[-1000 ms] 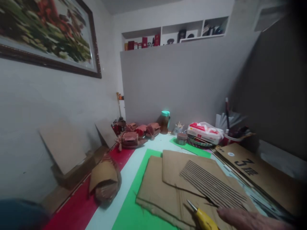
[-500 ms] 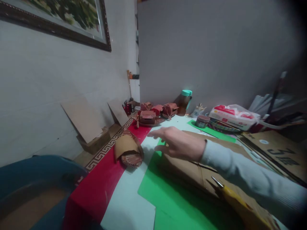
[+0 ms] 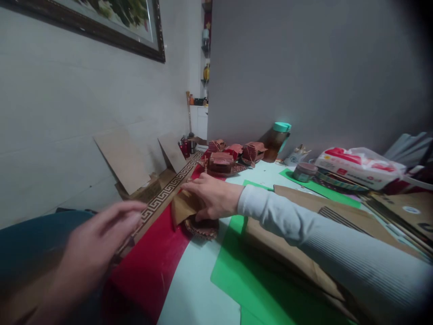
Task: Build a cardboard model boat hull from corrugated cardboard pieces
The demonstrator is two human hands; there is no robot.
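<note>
Cardboard, folded over a small woven basket, is gripped at centre frame by the right hand, fingers closed on the fold. It sits where the red cloth meets the green mat. At lower left, the left hand is held open and blurred, touching nothing. Nothing has been lifted yet; flat cardboard sheets are seen uncut at right.

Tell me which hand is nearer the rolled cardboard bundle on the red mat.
Right. The right hand rests on the cardboard bundle, fingers over its top; the left hand hovers open, apart from it, nearer the camera.
</note>
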